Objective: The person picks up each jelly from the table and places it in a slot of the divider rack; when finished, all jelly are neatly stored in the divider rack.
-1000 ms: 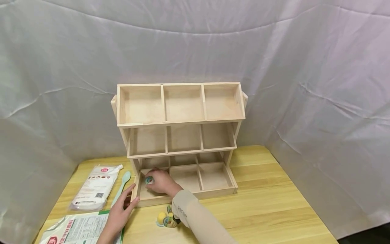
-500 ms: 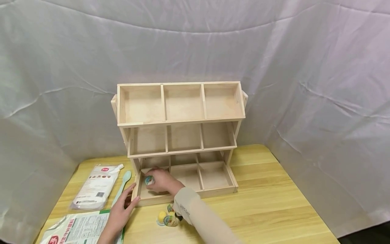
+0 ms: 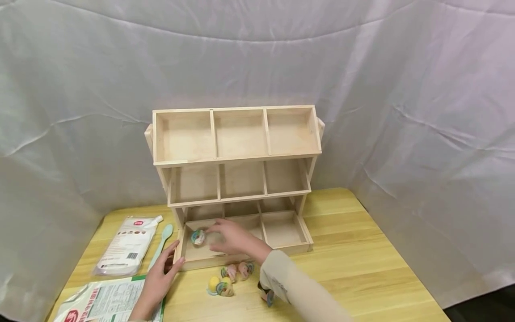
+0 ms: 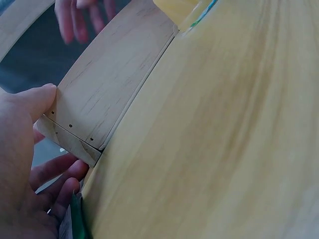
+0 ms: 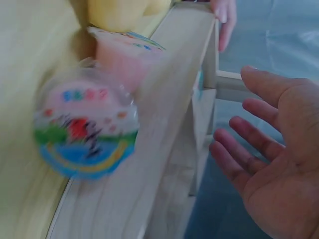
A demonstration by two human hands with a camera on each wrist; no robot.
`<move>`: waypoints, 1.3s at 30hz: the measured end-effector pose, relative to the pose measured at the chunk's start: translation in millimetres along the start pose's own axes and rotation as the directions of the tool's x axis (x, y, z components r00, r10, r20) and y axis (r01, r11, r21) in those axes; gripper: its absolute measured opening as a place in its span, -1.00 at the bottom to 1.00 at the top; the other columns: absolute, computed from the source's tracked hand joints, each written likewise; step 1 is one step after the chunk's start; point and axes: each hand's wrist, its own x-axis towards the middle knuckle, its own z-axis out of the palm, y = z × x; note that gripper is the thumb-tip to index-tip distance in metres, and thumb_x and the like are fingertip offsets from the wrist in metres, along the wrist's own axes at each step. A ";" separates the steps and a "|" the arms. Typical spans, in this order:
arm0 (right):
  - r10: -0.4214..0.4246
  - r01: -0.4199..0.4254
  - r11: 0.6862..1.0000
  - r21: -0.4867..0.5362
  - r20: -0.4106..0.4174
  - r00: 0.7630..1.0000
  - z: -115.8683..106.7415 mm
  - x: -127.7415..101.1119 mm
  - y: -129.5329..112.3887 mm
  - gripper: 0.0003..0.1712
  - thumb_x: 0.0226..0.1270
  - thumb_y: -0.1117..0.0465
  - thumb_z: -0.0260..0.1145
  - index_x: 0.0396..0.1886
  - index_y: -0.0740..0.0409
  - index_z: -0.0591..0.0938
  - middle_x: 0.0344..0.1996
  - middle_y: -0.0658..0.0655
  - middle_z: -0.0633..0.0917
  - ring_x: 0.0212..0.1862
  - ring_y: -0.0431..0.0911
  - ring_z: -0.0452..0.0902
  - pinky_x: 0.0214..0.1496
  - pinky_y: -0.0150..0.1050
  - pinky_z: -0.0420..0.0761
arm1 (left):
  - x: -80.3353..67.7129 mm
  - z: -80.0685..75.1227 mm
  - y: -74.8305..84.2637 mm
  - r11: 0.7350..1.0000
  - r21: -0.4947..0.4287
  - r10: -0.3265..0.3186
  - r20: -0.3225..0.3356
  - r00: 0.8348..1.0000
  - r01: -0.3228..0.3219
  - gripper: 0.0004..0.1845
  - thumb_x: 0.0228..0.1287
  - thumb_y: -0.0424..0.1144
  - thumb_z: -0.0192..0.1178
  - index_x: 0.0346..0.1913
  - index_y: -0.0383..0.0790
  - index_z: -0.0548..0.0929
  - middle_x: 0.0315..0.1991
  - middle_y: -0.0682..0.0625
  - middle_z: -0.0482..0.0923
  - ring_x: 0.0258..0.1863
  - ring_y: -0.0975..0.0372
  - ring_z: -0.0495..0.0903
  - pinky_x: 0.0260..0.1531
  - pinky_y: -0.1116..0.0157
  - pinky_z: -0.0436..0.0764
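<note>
A jelly cup point(image 3: 198, 237) with a printed lid sits in the lower-left compartment of the three-tier wooden rack point(image 3: 241, 158). My right hand point(image 3: 234, 239) is just right of that cup, holding nothing, its fingers extended and apart in the right wrist view. With my left hand point(image 3: 160, 275) I grip the rack's front left corner, thumb point(image 4: 42, 99) at the top edge and fingers round the outer side. Several more jelly cups lie on the table before the rack, among them a yellow one point(image 3: 214, 283) and a pink one point(image 5: 124, 57); another printed lid point(image 5: 87, 124) shows close up.
Left of the rack lie a white spouted pouch point(image 3: 126, 246), a pale green spoon point(image 3: 161, 246) and a green-and-white printed packet point(image 3: 108, 299). Grey curtains point(image 3: 241, 67) enclose the wooden table point(image 3: 362, 268) at the back and sides.
My right hand has let go of the jelly cup in the lower-left compartment and moved right, which uncovers more cups on the table. The left hand has stayed at the rack's corner.
</note>
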 end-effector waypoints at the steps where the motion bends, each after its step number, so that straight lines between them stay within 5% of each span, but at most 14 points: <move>1: 0.002 -0.002 1.000 0.010 0.003 1.000 -3.4 -7.5 0.8 -0.43 0.29 -0.15 0.30 0.27 -0.18 0.50 0.27 -0.07 0.48 0.34 -0.06 0.31 0.30 -0.08 0.36 | -0.5 -0.6 -0.1 1.000 -0.005 -0.008 0.006 1.000 0.008 -0.38 0.37 0.12 0.09 0.44 0.24 0.20 0.19 -0.13 0.47 -0.01 0.10 0.57 -0.18 0.27 0.57; 5: 0.007 -0.007 0.995 0.096 -0.008 1.000 -12.7 -38.7 6.1 -0.45 0.30 -0.13 0.29 0.28 -0.24 0.49 0.29 -0.09 0.45 0.33 -0.08 0.34 0.25 -0.12 0.42 | -1.6 -2.9 -1.7 0.999 -0.013 -0.042 0.046 0.998 0.042 -0.38 0.37 0.17 0.05 0.44 0.30 0.17 0.20 -0.09 0.43 -0.04 0.14 0.56 -0.23 0.30 0.56; 10: -0.017 0.023 0.985 0.173 -0.039 0.999 -13.3 -74.0 17.5 -0.52 0.32 -0.11 0.28 0.21 -0.16 0.55 0.12 -0.08 0.54 0.00 -0.27 0.52 0.00 -0.31 0.54 | -2.3 -5.4 -2.2 0.998 -0.010 -0.068 0.064 0.996 0.069 -0.38 0.36 0.21 0.03 0.44 0.35 0.14 0.20 -0.06 0.42 -0.08 0.18 0.54 -0.26 0.29 0.55; 17: -0.002 0.010 0.973 0.232 -0.035 0.999 -8.2 -105.9 27.4 -0.54 0.33 -0.09 0.28 0.17 -0.08 0.59 -0.02 -0.10 0.61 -0.07 -0.30 0.50 -0.05 -0.25 0.56 | -3.8 -10.7 -2.9 0.999 0.022 -0.049 0.056 0.997 0.048 -0.36 0.37 0.20 0.02 0.46 0.28 0.14 0.16 -0.09 0.45 -0.11 0.19 0.54 -0.27 0.30 0.55; 28: 0.020 -0.014 0.968 0.249 -0.022 1.000 11.0 -118.7 35.7 -0.59 0.30 -0.01 0.33 0.14 -0.11 0.62 -0.03 -0.10 0.63 -0.04 -0.18 0.55 -0.04 -0.26 0.56 | -4.0 -8.9 1.2 0.999 0.011 -0.051 0.061 0.997 0.051 -0.39 0.38 0.20 0.01 0.44 0.32 0.16 0.15 -0.09 0.46 -0.11 0.19 0.55 -0.28 0.32 0.55; 39: -0.100 0.115 0.968 0.224 -0.081 0.992 28.6 -119.2 41.7 -0.68 0.37 0.02 0.27 0.05 -0.05 0.66 -0.04 -0.14 0.65 -0.05 -0.22 0.56 0.00 -0.29 0.54 | -2.7 -5.3 0.6 0.999 0.011 -0.037 0.063 0.997 0.037 -0.37 0.38 0.20 0.01 0.45 0.31 0.14 0.16 -0.07 0.46 -0.11 0.20 0.55 -0.28 0.34 0.55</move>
